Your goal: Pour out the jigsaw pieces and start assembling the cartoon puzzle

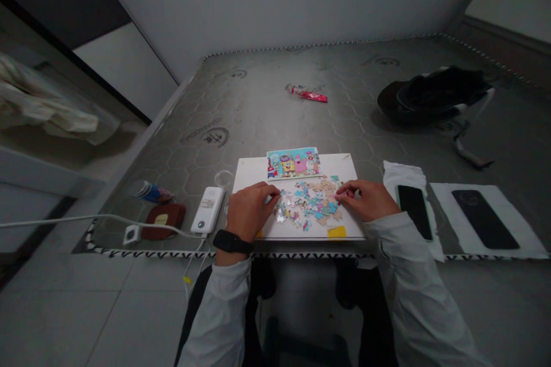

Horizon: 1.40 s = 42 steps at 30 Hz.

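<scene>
A loose heap of small jigsaw puzzle pieces (316, 200), mostly blue, tan and pink, lies spread on a white board (253, 169). Behind the heap is a picture card (294, 164) with colourful cartoon figures. My left hand (253, 209), a dark watch (232, 242) on its wrist, is at the heap's left edge with thumb and fingertips drawn together; anything between them is hidden. At the right edge my right hand (368, 199) is closed in a pinch, a small reddish puzzle piece (349, 193) showing at its fingers.
Left of the board lie a white power bank (208, 210) with cables, a brown case (166, 221) and a can-like container (151, 191). Two phones (414, 211) (484, 219) rest on white sheets at right. Farther back are a red wrapper (309, 94) and a black bag-like object (433, 96).
</scene>
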Each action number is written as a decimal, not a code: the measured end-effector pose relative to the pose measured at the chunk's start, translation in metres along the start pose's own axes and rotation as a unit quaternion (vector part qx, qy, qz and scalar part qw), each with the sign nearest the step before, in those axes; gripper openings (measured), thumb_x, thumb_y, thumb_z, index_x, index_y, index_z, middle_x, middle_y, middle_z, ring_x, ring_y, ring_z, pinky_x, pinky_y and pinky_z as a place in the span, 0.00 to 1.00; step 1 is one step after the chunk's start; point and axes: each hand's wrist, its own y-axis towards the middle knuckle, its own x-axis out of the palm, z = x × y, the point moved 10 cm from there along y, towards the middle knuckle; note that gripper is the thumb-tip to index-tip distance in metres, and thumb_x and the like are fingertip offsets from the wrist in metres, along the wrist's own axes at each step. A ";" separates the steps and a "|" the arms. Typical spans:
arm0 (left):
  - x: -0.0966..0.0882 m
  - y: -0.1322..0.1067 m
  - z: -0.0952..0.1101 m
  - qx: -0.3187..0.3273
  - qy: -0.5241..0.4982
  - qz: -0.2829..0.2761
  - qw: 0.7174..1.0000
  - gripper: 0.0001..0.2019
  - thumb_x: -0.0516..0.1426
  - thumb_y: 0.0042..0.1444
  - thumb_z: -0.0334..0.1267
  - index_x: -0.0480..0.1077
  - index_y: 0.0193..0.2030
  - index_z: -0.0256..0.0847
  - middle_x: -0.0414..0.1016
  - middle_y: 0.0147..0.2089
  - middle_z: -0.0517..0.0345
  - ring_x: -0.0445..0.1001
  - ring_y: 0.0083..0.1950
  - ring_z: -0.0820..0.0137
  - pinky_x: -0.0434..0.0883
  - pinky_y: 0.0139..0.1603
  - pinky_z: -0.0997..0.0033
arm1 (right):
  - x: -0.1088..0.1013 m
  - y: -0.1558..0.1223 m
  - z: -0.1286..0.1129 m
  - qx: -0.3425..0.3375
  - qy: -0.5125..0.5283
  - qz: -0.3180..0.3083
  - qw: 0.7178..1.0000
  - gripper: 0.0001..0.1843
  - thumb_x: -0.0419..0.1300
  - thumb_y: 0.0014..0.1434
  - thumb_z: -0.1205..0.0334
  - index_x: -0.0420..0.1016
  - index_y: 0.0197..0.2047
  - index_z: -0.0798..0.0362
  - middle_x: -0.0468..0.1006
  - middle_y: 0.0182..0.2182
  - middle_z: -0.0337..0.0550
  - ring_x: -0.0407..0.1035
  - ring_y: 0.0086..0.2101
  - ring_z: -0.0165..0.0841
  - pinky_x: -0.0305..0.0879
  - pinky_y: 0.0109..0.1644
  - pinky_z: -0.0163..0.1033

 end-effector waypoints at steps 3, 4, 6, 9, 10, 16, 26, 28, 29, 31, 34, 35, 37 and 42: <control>0.000 0.000 0.000 -0.001 0.000 -0.003 1.000 0.06 0.61 0.62 0.43 0.81 0.41 0.50 0.84 0.44 0.62 0.80 0.40 0.65 0.66 0.32 0.69 | -0.001 0.000 0.004 0.005 0.001 0.000 1.000 0.10 0.64 0.53 0.52 0.83 0.34 0.47 0.79 0.26 0.38 0.67 0.26 0.33 0.59 0.33 0.40; 0.000 0.000 -0.001 -0.001 0.001 -0.004 1.000 0.06 0.61 0.63 0.43 0.81 0.41 0.50 0.84 0.44 0.62 0.80 0.40 0.65 0.66 0.32 0.68 | -0.001 0.000 0.004 0.004 0.000 0.000 1.000 0.10 0.64 0.53 0.53 0.83 0.34 0.47 0.79 0.27 0.38 0.67 0.26 0.33 0.59 0.33 0.40; 0.000 0.000 0.000 0.002 -0.001 -0.003 1.000 0.07 0.60 0.63 0.43 0.81 0.41 0.50 0.84 0.44 0.62 0.80 0.40 0.65 0.66 0.32 0.68 | -0.002 0.001 0.004 -0.003 0.001 0.002 1.000 0.10 0.63 0.54 0.52 0.83 0.34 0.47 0.79 0.27 0.38 0.68 0.27 0.33 0.60 0.33 0.40; 0.000 0.000 0.001 0.005 -0.003 0.002 1.000 0.06 0.61 0.63 0.43 0.81 0.41 0.50 0.84 0.44 0.61 0.80 0.40 0.65 0.66 0.33 0.69 | -0.001 0.000 0.000 -0.023 0.008 0.003 1.000 0.11 0.64 0.55 0.50 0.83 0.34 0.46 0.78 0.26 0.37 0.68 0.27 0.32 0.60 0.34 0.40; 0.000 0.000 0.001 0.005 -0.002 0.003 1.000 0.06 0.61 0.62 0.43 0.81 0.41 0.50 0.84 0.44 0.61 0.80 0.40 0.65 0.66 0.33 0.69 | 0.000 0.000 -0.001 -0.027 0.010 0.002 1.000 0.11 0.64 0.55 0.50 0.83 0.34 0.46 0.78 0.26 0.37 0.68 0.27 0.32 0.60 0.34 0.40; 0.000 0.000 0.000 0.002 0.000 0.000 1.000 0.06 0.61 0.62 0.43 0.81 0.40 0.50 0.84 0.44 0.62 0.80 0.39 0.65 0.65 0.32 0.69 | 0.006 0.001 -0.004 -0.025 -0.006 -0.025 0.999 0.09 0.67 0.53 0.50 0.84 0.33 0.45 0.78 0.26 0.37 0.66 0.26 0.31 0.59 0.34 0.40; 0.002 -0.001 0.001 0.003 -0.007 -0.004 1.000 0.06 0.60 0.63 0.42 0.81 0.41 0.50 0.84 0.45 0.61 0.80 0.40 0.65 0.67 0.34 0.68 | 0.005 0.001 -0.010 -0.033 -0.002 -0.029 0.999 0.10 0.69 0.51 0.50 0.84 0.32 0.46 0.77 0.25 0.37 0.65 0.25 0.31 0.58 0.33 0.39; 0.002 -0.001 0.001 0.003 -0.005 -0.004 1.000 0.06 0.61 0.63 0.42 0.81 0.41 0.51 0.84 0.45 0.62 0.80 0.40 0.65 0.66 0.33 0.69 | 0.005 0.001 -0.011 -0.038 0.001 -0.028 0.999 0.10 0.68 0.52 0.50 0.84 0.32 0.46 0.77 0.25 0.37 0.65 0.25 0.31 0.57 0.33 0.39; 0.001 -0.001 0.001 0.002 -0.004 -0.003 1.000 0.06 0.61 0.62 0.42 0.81 0.41 0.51 0.84 0.45 0.62 0.80 0.40 0.65 0.66 0.33 0.69 | 0.005 0.001 -0.011 -0.039 0.002 -0.027 0.999 0.10 0.68 0.53 0.50 0.84 0.32 0.46 0.77 0.25 0.37 0.65 0.25 0.31 0.57 0.33 0.39; 0.000 -0.001 0.001 0.002 -0.002 0.001 1.000 0.06 0.61 0.62 0.42 0.81 0.41 0.50 0.84 0.44 0.61 0.80 0.40 0.65 0.66 0.33 0.69 | 0.005 0.001 -0.011 -0.038 0.002 -0.024 0.999 0.10 0.67 0.54 0.49 0.84 0.32 0.46 0.78 0.25 0.37 0.65 0.25 0.31 0.57 0.33 0.39; 0.000 -0.001 0.001 0.006 -0.005 0.004 1.000 0.06 0.61 0.62 0.42 0.81 0.41 0.49 0.84 0.44 0.61 0.80 0.40 0.66 0.66 0.33 0.70 | 0.006 0.002 -0.008 -0.027 0.000 -0.018 0.999 0.10 0.66 0.55 0.51 0.84 0.32 0.46 0.78 0.25 0.37 0.65 0.25 0.31 0.57 0.33 0.39; 0.000 0.000 0.001 0.006 -0.005 0.004 1.000 0.06 0.61 0.62 0.43 0.81 0.41 0.50 0.84 0.44 0.61 0.80 0.40 0.66 0.66 0.33 0.70 | 0.006 0.002 -0.008 -0.023 -0.003 -0.017 1.000 0.09 0.66 0.55 0.51 0.84 0.32 0.46 0.78 0.25 0.37 0.65 0.25 0.31 0.57 0.34 0.40; 0.001 0.000 0.001 0.003 -0.002 0.003 1.000 0.06 0.61 0.62 0.43 0.81 0.41 0.50 0.84 0.44 0.62 0.80 0.39 0.66 0.66 0.33 0.69 | 0.006 0.002 -0.007 -0.019 -0.007 -0.012 1.000 0.10 0.65 0.56 0.51 0.84 0.33 0.47 0.78 0.25 0.37 0.65 0.25 0.31 0.57 0.34 0.40; 0.001 0.000 0.001 0.002 -0.002 0.000 1.000 0.06 0.61 0.62 0.43 0.81 0.40 0.50 0.84 0.44 0.62 0.80 0.39 0.66 0.65 0.32 0.70 | 0.006 0.002 -0.009 -0.031 0.004 -0.022 0.999 0.11 0.69 0.53 0.50 0.84 0.33 0.47 0.77 0.25 0.37 0.65 0.25 0.31 0.57 0.33 0.39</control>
